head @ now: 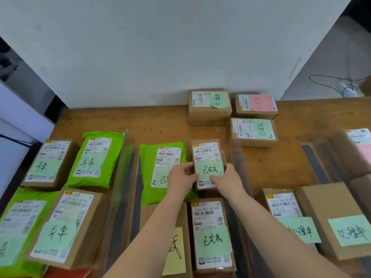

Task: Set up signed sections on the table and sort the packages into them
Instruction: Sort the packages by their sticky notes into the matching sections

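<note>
A small cardboard box (206, 151) with a shipping label and a green handwritten note lies at the middle of the wooden table (281, 157). My left hand (181, 180) grips its left side, and my right hand (226, 181) grips its right side. To its left lies a green mailer bag (158, 169), partly under my left hand. Just in front lies another box (210, 233) with a green note. Dark divider strips (138, 197) under clear plastic separate the sections.
Left section holds boxes (52, 163) and green bags (96, 159) with green notes. Three boxes (208, 106) stand by the white wall, one with a pink note (259, 103). More noted boxes (337, 221) fill the right front. Cables lie on the floor at far right.
</note>
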